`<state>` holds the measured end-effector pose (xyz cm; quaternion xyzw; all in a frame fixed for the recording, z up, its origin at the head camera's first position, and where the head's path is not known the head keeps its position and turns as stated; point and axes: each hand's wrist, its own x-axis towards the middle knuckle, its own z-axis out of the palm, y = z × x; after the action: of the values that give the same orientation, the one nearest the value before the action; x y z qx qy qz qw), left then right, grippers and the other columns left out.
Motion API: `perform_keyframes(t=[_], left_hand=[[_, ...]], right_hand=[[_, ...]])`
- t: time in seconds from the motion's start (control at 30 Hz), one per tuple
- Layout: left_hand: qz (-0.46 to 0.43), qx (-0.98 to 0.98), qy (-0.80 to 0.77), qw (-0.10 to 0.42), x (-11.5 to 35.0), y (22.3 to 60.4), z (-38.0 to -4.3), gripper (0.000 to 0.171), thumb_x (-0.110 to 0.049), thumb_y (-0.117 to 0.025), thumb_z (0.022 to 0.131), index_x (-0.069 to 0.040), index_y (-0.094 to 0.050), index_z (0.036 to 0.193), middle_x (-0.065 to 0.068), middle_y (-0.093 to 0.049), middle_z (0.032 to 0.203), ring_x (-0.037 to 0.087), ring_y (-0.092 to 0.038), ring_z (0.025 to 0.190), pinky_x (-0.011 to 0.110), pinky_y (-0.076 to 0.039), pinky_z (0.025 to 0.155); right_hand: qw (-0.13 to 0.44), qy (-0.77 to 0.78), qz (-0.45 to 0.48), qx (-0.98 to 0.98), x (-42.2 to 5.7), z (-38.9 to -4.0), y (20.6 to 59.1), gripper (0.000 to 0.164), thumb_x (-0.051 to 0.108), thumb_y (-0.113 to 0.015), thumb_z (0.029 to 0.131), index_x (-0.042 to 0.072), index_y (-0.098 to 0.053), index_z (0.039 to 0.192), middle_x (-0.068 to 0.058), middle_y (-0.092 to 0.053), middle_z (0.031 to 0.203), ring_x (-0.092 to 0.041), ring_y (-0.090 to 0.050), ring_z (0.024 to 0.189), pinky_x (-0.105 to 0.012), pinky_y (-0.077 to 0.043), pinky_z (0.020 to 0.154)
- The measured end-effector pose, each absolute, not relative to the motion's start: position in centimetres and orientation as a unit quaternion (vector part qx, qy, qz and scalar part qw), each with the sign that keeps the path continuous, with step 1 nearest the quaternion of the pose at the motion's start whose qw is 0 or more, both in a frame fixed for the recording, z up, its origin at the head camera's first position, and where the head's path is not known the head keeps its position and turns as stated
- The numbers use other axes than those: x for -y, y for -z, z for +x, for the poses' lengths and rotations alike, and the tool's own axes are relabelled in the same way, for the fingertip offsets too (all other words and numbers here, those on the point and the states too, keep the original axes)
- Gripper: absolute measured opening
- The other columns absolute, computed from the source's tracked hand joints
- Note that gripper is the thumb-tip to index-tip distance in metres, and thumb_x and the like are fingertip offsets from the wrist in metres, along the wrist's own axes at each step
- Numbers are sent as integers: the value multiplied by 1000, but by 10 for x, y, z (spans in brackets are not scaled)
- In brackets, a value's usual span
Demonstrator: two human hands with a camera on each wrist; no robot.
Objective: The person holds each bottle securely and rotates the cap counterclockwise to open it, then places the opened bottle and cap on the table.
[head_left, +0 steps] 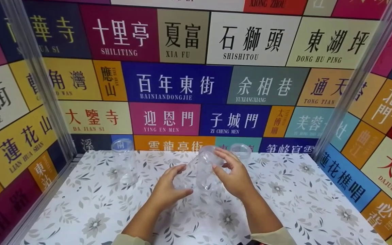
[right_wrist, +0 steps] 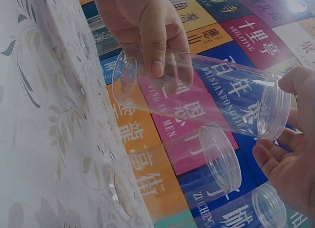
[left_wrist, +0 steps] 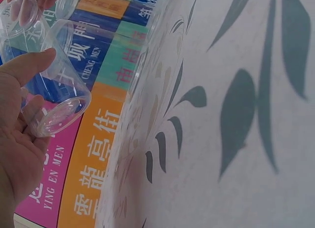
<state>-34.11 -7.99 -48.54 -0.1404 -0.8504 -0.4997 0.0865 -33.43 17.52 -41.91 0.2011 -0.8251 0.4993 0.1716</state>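
A clear plastic cup (right_wrist: 221, 92) is held tilted on its side between both hands, above the table. My left hand (head_left: 168, 189) grips it near the base; in the left wrist view the thumb lies on the near side, and the fingers show behind the cup. At the rim, my right hand (head_left: 235, 175) holds the cup, with its thumb and fingers on opposite sides. Another clear cup (right_wrist: 189, 164) stands upright on the table just beyond the hands, overlapped by the held cup in the head view.
A clear cup (head_left: 124, 165) stands at the back left of the table (head_left: 94, 211), which has a flower-patterned cover. One more cup (head_left: 242, 150) is at the back, partly behind the right hand. Panels with colourful lettering (head_left: 179, 83) rise behind and at both sides.
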Motion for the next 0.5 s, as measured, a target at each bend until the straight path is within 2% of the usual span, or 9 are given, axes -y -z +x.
perform_keyframes(t=[0.13, 0.3, 0.4, 0.5], left_hand=[[-137, 850, 502, 85, 79, 485, -340, 82, -26, -95, 80, -26, -58, 153, 1, -60, 156, 30, -52, 150, 58, -38, 129], [-133, 849, 505, 82, 79, 484, -340, 81, -26, -95, 81, -27, -57, 152, 0, -59, 156, 29, -51, 151, 58, -38, 129], [-133, 849, 505, 82, 79, 485, -340, 81, -27, -95, 81, -28, -57, 152, 0, -59, 156, 29, -52, 150, 59, -39, 128], [-133, 848, 506, 79, 80, 484, -340, 81, -27, -95, 81, -27, -57, 153, 0, -59, 157, 29, -52, 150, 59, -39, 128]], right_hand=[[173, -496, 197, 828, -175, -334, 418, 47, 20, -73, 101, 16, -65, 148, -1, -56, 161, -25, -50, 151, -48, -57, 110], [171, -493, 185, 833, -175, -333, 416, 50, 23, -75, 99, 20, -65, 148, 6, -56, 160, -20, -51, 149, -45, -57, 110], [171, -492, 171, 836, -174, -332, 415, 53, 30, -78, 97, 22, -65, 148, 7, -57, 159, -19, -54, 146, -46, -57, 110], [175, -488, 147, 843, -174, -332, 415, 58, 40, -82, 95, 23, -66, 147, 6, -59, 155, -20, -60, 134, -45, -57, 104]])
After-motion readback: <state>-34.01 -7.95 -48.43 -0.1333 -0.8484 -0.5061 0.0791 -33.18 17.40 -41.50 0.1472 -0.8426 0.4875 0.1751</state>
